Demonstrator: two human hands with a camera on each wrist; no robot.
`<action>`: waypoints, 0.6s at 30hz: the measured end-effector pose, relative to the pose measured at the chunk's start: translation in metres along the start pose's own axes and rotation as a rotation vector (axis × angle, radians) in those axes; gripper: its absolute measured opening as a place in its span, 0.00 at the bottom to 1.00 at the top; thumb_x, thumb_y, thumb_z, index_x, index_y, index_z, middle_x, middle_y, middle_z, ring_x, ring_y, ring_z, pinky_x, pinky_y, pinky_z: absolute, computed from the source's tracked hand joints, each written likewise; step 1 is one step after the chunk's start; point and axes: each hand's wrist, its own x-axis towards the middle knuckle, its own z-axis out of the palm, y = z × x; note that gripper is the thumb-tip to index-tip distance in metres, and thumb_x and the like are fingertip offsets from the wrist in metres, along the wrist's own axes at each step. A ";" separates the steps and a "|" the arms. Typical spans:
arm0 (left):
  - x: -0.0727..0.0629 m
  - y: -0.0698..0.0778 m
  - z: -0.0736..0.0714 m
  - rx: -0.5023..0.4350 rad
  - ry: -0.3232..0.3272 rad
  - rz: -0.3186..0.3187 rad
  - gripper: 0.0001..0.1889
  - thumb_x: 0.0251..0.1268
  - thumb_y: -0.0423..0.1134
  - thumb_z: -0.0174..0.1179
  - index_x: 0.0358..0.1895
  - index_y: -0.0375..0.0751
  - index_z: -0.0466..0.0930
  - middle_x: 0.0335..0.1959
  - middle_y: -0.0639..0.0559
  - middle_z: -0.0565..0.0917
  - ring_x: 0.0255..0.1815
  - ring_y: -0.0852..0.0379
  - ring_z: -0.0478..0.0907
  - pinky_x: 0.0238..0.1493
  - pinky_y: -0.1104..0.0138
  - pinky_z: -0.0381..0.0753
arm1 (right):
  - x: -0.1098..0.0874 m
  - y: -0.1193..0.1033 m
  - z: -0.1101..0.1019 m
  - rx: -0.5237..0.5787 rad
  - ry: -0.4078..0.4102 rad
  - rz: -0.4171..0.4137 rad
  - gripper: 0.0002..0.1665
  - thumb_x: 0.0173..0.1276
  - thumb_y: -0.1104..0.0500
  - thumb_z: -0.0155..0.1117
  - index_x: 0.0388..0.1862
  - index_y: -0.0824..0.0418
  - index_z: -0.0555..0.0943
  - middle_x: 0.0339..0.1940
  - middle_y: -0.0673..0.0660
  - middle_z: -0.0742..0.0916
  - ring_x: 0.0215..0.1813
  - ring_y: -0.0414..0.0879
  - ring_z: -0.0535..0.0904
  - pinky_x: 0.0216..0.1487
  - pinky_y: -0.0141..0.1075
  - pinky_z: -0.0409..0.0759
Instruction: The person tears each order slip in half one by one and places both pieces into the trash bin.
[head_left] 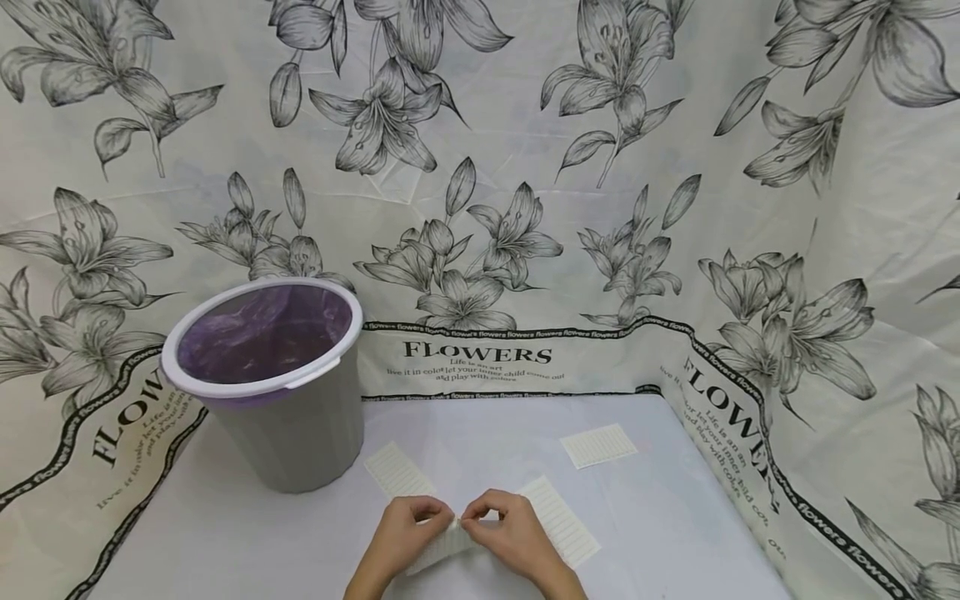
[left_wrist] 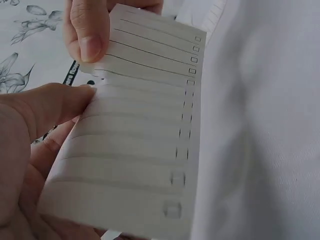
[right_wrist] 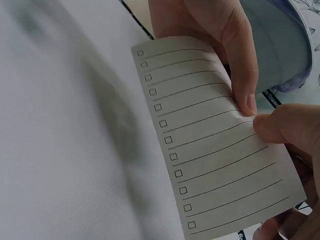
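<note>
Both hands hold one lined checklist sheet [head_left: 444, 546] low in the middle of the head view, over the white table. My left hand [head_left: 405, 529] pinches its far edge between thumb and fingers. Close beside it, my right hand [head_left: 513, 529] pinches the same edge, so the two thumbs almost meet. A column of small boxes runs down one side of the paper [right_wrist: 215, 145] in the right wrist view, with a ruled line by each box. The sheet [left_wrist: 135, 125] bows slightly, and in the left wrist view its edge looks uneven between the thumbs.
Three more lined sheets lie on the table: one at the left [head_left: 396, 468], one beside the right hand [head_left: 566, 525] and one farther back [head_left: 598, 446]. A grey bin [head_left: 311, 442] with a purple liner stands at the left. Flower-printed cloth [head_left: 480, 183] encloses the table.
</note>
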 end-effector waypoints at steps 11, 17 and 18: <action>0.000 0.002 -0.002 -0.053 0.014 -0.071 0.09 0.70 0.43 0.65 0.38 0.41 0.90 0.35 0.53 0.91 0.46 0.49 0.88 0.49 0.51 0.86 | 0.000 0.005 0.000 -0.034 -0.029 0.024 0.05 0.68 0.54 0.74 0.36 0.54 0.89 0.34 0.46 0.90 0.38 0.32 0.80 0.36 0.28 0.75; -0.001 0.002 -0.003 -0.100 0.025 -0.091 0.11 0.70 0.44 0.66 0.39 0.40 0.90 0.36 0.51 0.91 0.41 0.55 0.87 0.44 0.63 0.85 | -0.002 0.005 0.000 -0.045 -0.023 0.039 0.06 0.68 0.53 0.74 0.36 0.54 0.88 0.33 0.45 0.90 0.38 0.32 0.80 0.36 0.28 0.73; -0.001 0.002 -0.004 -0.118 0.031 -0.098 0.11 0.70 0.44 0.67 0.39 0.39 0.90 0.36 0.51 0.91 0.40 0.56 0.87 0.43 0.65 0.84 | -0.002 0.005 -0.001 -0.045 -0.021 0.044 0.06 0.68 0.53 0.74 0.35 0.54 0.88 0.33 0.45 0.90 0.38 0.32 0.80 0.36 0.28 0.73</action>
